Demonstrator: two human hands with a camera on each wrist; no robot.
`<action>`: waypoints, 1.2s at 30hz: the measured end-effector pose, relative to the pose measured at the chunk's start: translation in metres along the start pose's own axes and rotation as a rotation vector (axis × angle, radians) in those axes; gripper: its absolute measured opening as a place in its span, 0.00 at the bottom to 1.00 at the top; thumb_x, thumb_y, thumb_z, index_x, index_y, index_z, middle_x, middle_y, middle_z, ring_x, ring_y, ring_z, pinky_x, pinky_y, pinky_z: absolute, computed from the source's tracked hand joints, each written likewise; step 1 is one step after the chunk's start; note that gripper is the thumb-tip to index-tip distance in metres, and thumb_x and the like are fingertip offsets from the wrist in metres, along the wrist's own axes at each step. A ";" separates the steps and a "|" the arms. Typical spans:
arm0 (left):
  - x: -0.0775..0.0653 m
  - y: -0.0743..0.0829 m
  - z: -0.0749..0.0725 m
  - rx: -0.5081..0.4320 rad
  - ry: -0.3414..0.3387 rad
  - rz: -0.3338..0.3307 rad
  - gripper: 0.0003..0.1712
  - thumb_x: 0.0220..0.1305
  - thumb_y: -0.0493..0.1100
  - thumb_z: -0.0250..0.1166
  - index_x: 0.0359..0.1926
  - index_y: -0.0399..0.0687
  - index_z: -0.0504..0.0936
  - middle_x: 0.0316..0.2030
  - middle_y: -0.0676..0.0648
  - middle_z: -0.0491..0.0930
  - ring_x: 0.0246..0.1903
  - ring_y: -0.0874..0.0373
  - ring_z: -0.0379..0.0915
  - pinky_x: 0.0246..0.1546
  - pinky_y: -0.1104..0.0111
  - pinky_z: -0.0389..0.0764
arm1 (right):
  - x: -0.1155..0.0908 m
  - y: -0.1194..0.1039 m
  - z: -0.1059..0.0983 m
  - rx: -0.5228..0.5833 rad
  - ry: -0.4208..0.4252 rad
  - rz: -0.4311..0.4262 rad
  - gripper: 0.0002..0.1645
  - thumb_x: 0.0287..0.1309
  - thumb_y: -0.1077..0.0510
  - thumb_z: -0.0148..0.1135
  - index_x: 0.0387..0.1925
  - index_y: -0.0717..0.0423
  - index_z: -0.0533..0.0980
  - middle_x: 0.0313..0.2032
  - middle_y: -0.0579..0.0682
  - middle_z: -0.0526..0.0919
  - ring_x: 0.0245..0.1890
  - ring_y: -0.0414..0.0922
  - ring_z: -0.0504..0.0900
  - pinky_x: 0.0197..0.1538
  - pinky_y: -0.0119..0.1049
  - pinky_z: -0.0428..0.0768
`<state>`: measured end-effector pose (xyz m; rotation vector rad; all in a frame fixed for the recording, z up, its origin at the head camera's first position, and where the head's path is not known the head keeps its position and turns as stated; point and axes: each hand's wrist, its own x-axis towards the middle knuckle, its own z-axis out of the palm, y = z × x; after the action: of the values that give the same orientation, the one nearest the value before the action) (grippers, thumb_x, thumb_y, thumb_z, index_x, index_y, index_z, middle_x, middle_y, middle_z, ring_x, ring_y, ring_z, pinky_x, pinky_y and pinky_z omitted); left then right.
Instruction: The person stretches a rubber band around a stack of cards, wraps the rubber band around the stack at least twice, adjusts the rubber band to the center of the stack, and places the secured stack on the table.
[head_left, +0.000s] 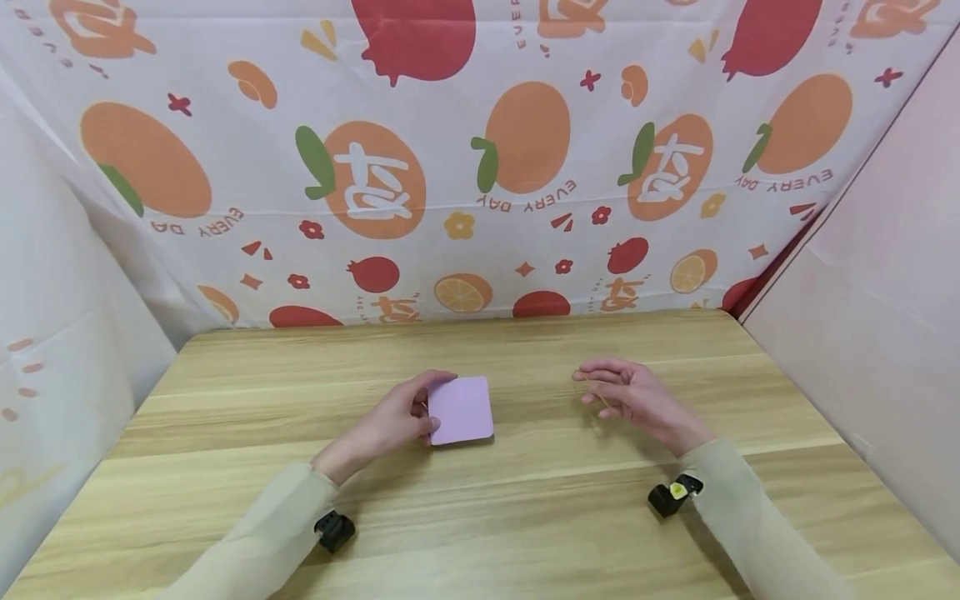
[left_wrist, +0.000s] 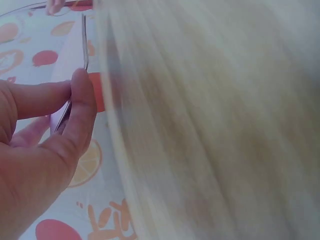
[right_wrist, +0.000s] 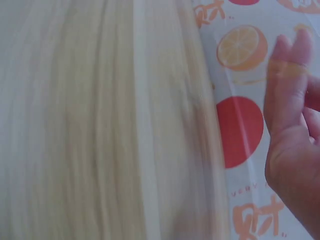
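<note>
My left hand [head_left: 386, 425] pinches a thin lilac square pad [head_left: 462, 410] by its left side, thumb on its face, above the wooden table. In the left wrist view the pad [left_wrist: 71, 52] shows nearly edge-on, with a dark, layered-looking rim between thumb and fingers. To its right, apart from the pad, my right hand [head_left: 648, 402] holds a thin tan rubber band [head_left: 602, 400] looped on bent fingers. Blurred, the band [right_wrist: 295, 71] crosses those fingers in the right wrist view. Exactly how the thumb meets the band cannot be told.
Both hands are over the light wooden table [head_left: 480, 517]. A fruit-printed cloth [head_left: 480, 250] hangs along its back edge, with pale cloth walls at the left and right. A small black camera sits on each wrist.
</note>
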<state>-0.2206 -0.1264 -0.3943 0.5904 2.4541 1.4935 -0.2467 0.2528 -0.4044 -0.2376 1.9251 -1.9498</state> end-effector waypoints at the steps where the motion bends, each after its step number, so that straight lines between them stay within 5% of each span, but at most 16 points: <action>1: -0.001 0.001 -0.001 -0.003 0.011 0.000 0.34 0.58 0.21 0.60 0.65 0.41 0.70 0.43 0.38 0.72 0.36 0.50 0.69 0.28 0.66 0.78 | 0.002 0.000 0.004 -0.011 0.010 -0.005 0.21 0.69 0.63 0.56 0.62 0.62 0.69 0.63 0.62 0.71 0.43 0.45 0.83 0.33 0.32 0.81; 6: -0.004 0.006 -0.002 -0.035 0.040 0.002 0.34 0.57 0.21 0.59 0.65 0.41 0.70 0.42 0.37 0.73 0.33 0.51 0.69 0.27 0.64 0.79 | 0.011 -0.001 0.026 -0.057 0.058 -0.050 0.25 0.66 0.55 0.63 0.60 0.61 0.70 0.63 0.61 0.72 0.44 0.51 0.84 0.29 0.35 0.81; 13: -0.003 0.002 0.000 -0.105 0.071 -0.025 0.35 0.56 0.20 0.58 0.66 0.40 0.69 0.43 0.36 0.72 0.33 0.50 0.70 0.26 0.60 0.80 | 0.017 -0.007 0.052 -0.036 0.094 -0.123 0.24 0.64 0.51 0.65 0.52 0.65 0.75 0.61 0.62 0.74 0.50 0.56 0.81 0.36 0.46 0.84; 19: -0.001 0.003 -0.001 -0.098 0.099 -0.046 0.34 0.57 0.21 0.57 0.65 0.42 0.70 0.43 0.36 0.72 0.33 0.50 0.70 0.26 0.61 0.80 | 0.021 -0.012 0.069 -0.042 0.109 -0.215 0.20 0.64 0.52 0.65 0.51 0.62 0.79 0.57 0.57 0.79 0.51 0.53 0.82 0.39 0.50 0.84; 24: -0.001 0.009 0.000 -0.068 0.106 -0.034 0.34 0.56 0.22 0.57 0.65 0.43 0.71 0.44 0.36 0.72 0.33 0.51 0.71 0.27 0.62 0.79 | 0.022 -0.015 0.082 -0.094 0.088 -0.275 0.19 0.66 0.58 0.63 0.56 0.61 0.78 0.55 0.59 0.79 0.52 0.61 0.80 0.38 0.50 0.84; 36: 0.003 0.020 0.006 -0.057 0.105 -0.040 0.34 0.57 0.22 0.56 0.65 0.45 0.72 0.45 0.37 0.71 0.33 0.50 0.69 0.26 0.60 0.77 | 0.026 -0.023 0.104 -0.193 0.083 -0.284 0.23 0.62 0.65 0.64 0.59 0.54 0.77 0.60 0.53 0.76 0.52 0.63 0.79 0.35 0.53 0.84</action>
<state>-0.2168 -0.1116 -0.3792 0.4608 2.4752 1.6108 -0.2342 0.1459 -0.3809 -0.5159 2.2409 -1.9706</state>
